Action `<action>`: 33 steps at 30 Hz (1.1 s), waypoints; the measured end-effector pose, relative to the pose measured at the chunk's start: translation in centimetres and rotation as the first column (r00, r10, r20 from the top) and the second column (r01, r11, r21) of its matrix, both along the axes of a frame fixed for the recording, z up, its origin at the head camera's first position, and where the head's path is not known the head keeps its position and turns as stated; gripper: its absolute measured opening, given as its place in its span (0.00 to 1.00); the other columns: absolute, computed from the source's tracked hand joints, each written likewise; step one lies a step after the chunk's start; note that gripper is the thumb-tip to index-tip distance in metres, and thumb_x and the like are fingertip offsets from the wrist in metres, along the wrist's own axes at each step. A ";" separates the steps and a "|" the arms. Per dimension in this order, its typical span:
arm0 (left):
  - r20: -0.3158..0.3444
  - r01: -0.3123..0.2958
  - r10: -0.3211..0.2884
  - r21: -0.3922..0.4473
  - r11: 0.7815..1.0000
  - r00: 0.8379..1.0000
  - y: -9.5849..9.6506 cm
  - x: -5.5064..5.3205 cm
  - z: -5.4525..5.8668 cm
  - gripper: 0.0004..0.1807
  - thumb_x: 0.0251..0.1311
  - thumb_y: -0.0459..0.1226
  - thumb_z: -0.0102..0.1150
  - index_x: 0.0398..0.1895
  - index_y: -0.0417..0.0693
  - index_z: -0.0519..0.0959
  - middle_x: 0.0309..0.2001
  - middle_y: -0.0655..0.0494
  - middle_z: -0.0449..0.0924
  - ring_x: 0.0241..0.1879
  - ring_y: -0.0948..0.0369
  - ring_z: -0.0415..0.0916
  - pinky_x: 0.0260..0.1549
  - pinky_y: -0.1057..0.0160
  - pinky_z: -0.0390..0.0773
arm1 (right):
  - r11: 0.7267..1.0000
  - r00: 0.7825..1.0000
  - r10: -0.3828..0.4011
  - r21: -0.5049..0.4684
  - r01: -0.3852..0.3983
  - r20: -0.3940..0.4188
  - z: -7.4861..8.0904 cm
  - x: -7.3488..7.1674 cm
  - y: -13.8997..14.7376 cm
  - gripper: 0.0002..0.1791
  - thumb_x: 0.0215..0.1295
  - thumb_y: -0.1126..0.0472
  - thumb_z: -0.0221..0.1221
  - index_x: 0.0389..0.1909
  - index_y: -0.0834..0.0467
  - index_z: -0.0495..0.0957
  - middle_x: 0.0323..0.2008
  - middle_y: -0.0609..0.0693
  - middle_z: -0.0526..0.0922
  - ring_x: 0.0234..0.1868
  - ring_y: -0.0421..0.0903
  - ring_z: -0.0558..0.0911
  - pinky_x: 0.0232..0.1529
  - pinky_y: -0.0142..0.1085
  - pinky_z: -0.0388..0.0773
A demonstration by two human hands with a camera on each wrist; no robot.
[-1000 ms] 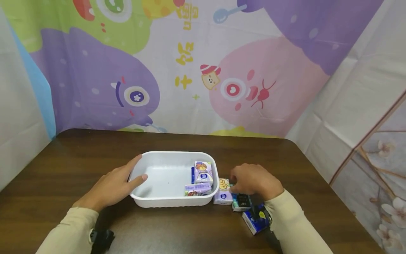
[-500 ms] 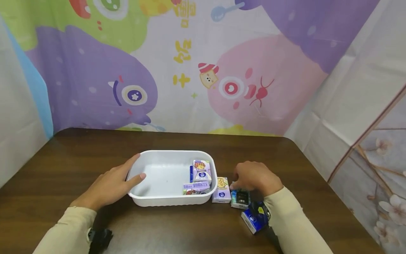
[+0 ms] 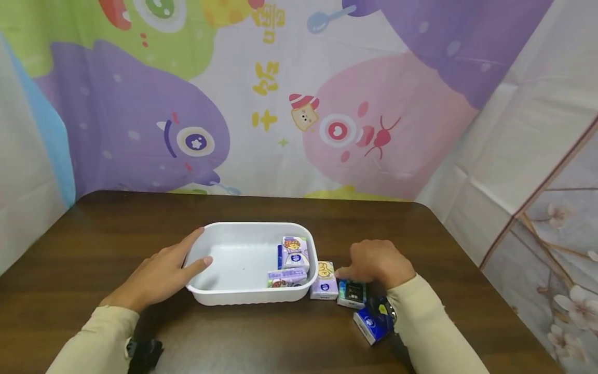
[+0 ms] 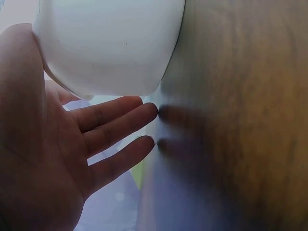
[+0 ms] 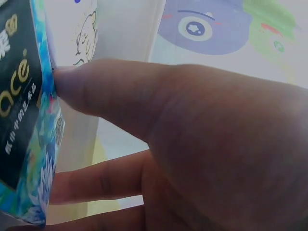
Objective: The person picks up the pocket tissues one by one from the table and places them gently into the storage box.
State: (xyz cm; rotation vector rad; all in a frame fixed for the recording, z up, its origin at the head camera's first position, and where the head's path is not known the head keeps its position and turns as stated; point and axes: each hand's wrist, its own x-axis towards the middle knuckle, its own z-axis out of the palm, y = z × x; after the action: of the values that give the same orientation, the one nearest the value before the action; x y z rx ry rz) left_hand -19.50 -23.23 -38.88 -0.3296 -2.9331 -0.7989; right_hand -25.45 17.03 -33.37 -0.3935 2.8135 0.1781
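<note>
A white plastic bin (image 3: 252,297) stands on the table, two purple tissue packs, one upright (image 3: 295,252) and one lying (image 3: 287,277), and a sliver of a blue pack inside its right end. My left hand (image 3: 163,272) holds the bin's left end, thumb over the rim, fingers spread outside (image 4: 115,120). Right of the bin, my right hand (image 3: 380,264) grips a teal-and-black tissue pack (image 3: 352,293); its thumb (image 5: 96,86) lies at the edge beside a purple pack (image 3: 324,283), and fingers reach behind the teal pack. The right wrist view shows gold lettering on its black panel (image 5: 19,96).
A dark blue tissue pack (image 3: 371,326) lies below my right wrist, partly covered by the black wrist strap (image 3: 383,309). The brown wooden table (image 3: 252,337) ends at a cartoon-printed curtain (image 3: 266,171). A white sheet (image 3: 500,171) hangs at the right.
My right hand has shifted slightly right and its thumb now stretches left toward the purple pack. The left hand stays at the bin; the head view has drifted a little.
</note>
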 end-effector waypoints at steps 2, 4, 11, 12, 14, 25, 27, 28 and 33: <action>-0.001 0.002 -0.002 -0.003 1.000 1.000 0.0 -0.2 0.2 0.44 0.70 0.62 0.48 0.81 0.50 0.51 0.69 0.37 0.68 0.63 0.37 0.70 0.51 0.32 0.69 | 1.000 1.000 -0.002 -0.001 0.002 -0.002 0.0 -0.1 -0.1 0.27 0.60 0.32 0.62 0.27 0.53 0.82 0.24 0.46 0.79 0.28 0.47 0.77 0.34 0.45 0.75; 0.004 0.001 -0.001 -0.005 1.000 1.000 0.0 -0.2 0.2 0.44 0.70 0.62 0.49 0.80 0.49 0.51 0.69 0.37 0.68 0.62 0.38 0.71 0.51 0.33 0.70 | 1.000 1.000 -0.002 -0.006 0.002 0.000 -0.2 -0.1 -0.1 0.26 0.60 0.33 0.63 0.27 0.53 0.83 0.24 0.46 0.79 0.27 0.47 0.77 0.33 0.44 0.75; -0.019 -0.003 0.002 -0.006 1.000 1.000 0.0 0.0 -0.2 0.43 0.70 0.61 0.50 0.80 0.51 0.52 0.68 0.38 0.70 0.61 0.38 0.72 0.49 0.33 0.71 | 0.998 0.998 0.032 -0.049 -0.034 -0.052 -0.9 -0.3 -0.4 0.23 0.60 0.37 0.66 0.36 0.54 0.82 0.24 0.45 0.78 0.27 0.47 0.76 0.33 0.45 0.76; -0.017 0.000 0.000 -0.003 1.000 1.000 0.0 0.1 -0.2 0.43 0.70 0.61 0.50 0.80 0.51 0.52 0.68 0.39 0.69 0.61 0.38 0.72 0.48 0.33 0.71 | 0.998 0.997 0.035 -0.055 -0.039 -0.061 -0.9 -0.3 -0.5 0.23 0.60 0.38 0.66 0.39 0.55 0.82 0.25 0.45 0.79 0.27 0.46 0.77 0.34 0.46 0.77; -0.013 0.001 -0.001 0.002 1.000 1.000 0.0 0.1 -0.2 0.43 0.70 0.61 0.49 0.81 0.52 0.52 0.69 0.39 0.69 0.62 0.38 0.72 0.49 0.33 0.71 | 0.997 0.996 0.045 -0.065 -0.050 -0.078 -0.9 -0.4 -0.5 0.23 0.61 0.39 0.65 0.43 0.55 0.82 0.28 0.46 0.80 0.29 0.46 0.77 0.36 0.47 0.78; -0.005 -0.001 0.001 0.002 1.000 1.000 0.3 0.0 0.5 0.43 0.71 0.62 0.48 0.81 0.52 0.51 0.70 0.39 0.67 0.64 0.38 0.70 0.54 0.33 0.69 | 0.998 0.996 0.053 -0.038 -0.056 -0.077 -0.3 -0.6 -0.1 0.24 0.59 0.40 0.67 0.45 0.54 0.81 0.32 0.47 0.82 0.30 0.46 0.79 0.37 0.48 0.78; -0.005 -0.003 0.003 0.001 1.000 1.000 0.2 -0.1 0.5 0.43 0.71 0.62 0.48 0.81 0.52 0.51 0.70 0.39 0.67 0.64 0.38 0.69 0.54 0.32 0.68 | 0.998 0.996 0.058 -0.031 -0.061 -0.074 -0.3 -0.6 -0.2 0.25 0.58 0.39 0.68 0.46 0.54 0.81 0.33 0.47 0.83 0.31 0.47 0.79 0.38 0.48 0.78; -0.006 -0.003 0.003 0.003 1.000 1.000 0.2 -0.1 0.5 0.43 0.71 0.61 0.49 0.81 0.52 0.51 0.70 0.39 0.67 0.64 0.38 0.69 0.55 0.32 0.68 | 0.998 0.996 0.060 -0.030 -0.062 -0.073 -0.3 -0.6 -0.2 0.25 0.58 0.39 0.68 0.46 0.54 0.81 0.33 0.48 0.83 0.31 0.47 0.79 0.38 0.48 0.78; 0.008 -0.011 0.010 0.007 1.000 1.000 0.0 0.2 0.5 0.44 0.70 0.63 0.47 0.81 0.51 0.52 0.70 0.39 0.67 0.64 0.38 0.69 0.55 0.32 0.68 | 0.997 0.995 0.068 -0.034 -0.070 -0.073 -0.6 -0.8 -0.5 0.25 0.59 0.40 0.68 0.47 0.55 0.81 0.32 0.49 0.82 0.31 0.48 0.79 0.38 0.49 0.78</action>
State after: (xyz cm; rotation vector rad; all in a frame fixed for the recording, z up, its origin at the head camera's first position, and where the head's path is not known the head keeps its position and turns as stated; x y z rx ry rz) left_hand -19.27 -23.21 -38.34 -0.3109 -2.9366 -0.8107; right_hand -26.27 16.50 -33.99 -0.5028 2.8789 0.1584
